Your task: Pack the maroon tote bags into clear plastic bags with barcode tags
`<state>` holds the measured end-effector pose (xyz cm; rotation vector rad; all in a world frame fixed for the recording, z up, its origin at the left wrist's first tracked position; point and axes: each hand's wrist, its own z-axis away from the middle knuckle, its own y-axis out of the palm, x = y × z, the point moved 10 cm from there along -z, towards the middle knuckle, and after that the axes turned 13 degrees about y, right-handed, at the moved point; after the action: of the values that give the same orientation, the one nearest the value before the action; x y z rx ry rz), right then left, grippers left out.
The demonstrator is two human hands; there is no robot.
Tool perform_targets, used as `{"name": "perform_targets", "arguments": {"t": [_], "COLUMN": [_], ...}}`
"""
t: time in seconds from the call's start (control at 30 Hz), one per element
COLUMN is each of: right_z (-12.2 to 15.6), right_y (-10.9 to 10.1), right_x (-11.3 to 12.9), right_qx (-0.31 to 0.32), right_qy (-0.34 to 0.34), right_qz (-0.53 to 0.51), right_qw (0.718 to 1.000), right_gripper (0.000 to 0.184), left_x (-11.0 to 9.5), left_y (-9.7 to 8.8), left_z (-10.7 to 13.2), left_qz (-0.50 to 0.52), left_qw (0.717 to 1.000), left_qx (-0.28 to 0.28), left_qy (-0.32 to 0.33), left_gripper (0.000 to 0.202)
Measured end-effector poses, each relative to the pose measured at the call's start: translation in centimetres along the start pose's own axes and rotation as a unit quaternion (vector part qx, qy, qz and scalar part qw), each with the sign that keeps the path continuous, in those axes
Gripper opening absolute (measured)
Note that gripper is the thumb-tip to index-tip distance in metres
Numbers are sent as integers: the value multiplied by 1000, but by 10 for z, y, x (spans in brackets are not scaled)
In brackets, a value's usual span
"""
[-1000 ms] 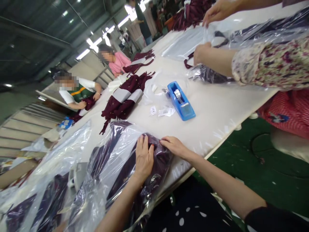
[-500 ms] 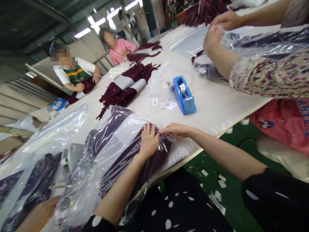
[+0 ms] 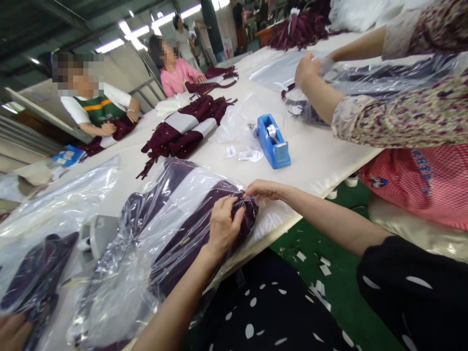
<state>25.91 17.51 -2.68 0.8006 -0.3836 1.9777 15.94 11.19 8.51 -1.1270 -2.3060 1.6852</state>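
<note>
A folded maroon scarf inside a clear plastic bag [image 3: 171,229] lies on the white table [image 3: 321,156] in front of me. My left hand [image 3: 223,226] grips the bagged scarf's near end, its fingers curled over the plastic. Just to the right, my right hand [image 3: 263,189] pinches the bag's open edge by that same end. The two hands nearly touch.
A blue tape dispenser [image 3: 273,141] stands beyond my hands, with small labels [image 3: 241,154] beside it. Unbagged maroon scarves [image 3: 186,131] lie mid-table. More bagged scarves [image 3: 40,243] pile at left. A person in a floral sleeve [image 3: 398,117] handles a bag at right; two people sit across.
My left hand went from lying flat on the bag to curling its fingers around the end. My right hand pinched the bag edge. The camera view shifted slightly.
</note>
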Motion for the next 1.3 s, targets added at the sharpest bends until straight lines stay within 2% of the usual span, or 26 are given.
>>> {"name": "perform_targets", "arguments": {"t": [0.07,0.17,0.3,0.43,0.63,0.83,0.93,1.07,1.17,1.3], "right_z": [1,2,3,8,18,10,5,2,2,3], "right_y": [-1,-2,-5,-5,-3,-5,-7,-9,-10,-9], "right_x": [-1,0,-3,0,6,3,0,-2,-3,-3], "right_qx": [-4,-15,-34,-49,-82,-108,-114,-120,-129,-135], "right_qy": [-8,-36,-51,-63,-102,-128,-129,-136,-141,-145], "right_qz": [-6,-18,-54,-56,-40,-42,-48,-55,-58,-61], "right_qw": [1000,999,997,995,991,985,984,982,980,978], "right_gripper": [13,14,13,12,12,9,11,13,13,13], "left_x": [-14,-20,-3,11,6,2,8,27,40,45], "left_y": [7,12,17,21,21,29,29,38,47,52], "left_z": [7,8,2,1,3,1,1,6,11,15], "left_qz": [-32,-83,-61,3,22,11,21,135,202,279], "left_qw": [999,995,992,984,977,967,970,962,945,925], "left_qx": [35,62,104,159,169,209,180,102,80,50], "left_qy": [9,-3,-43,-74,-125,-146,-164,-215,-244,-251], "left_gripper": [31,34,21,21,32,38,29,12,15,13]}}
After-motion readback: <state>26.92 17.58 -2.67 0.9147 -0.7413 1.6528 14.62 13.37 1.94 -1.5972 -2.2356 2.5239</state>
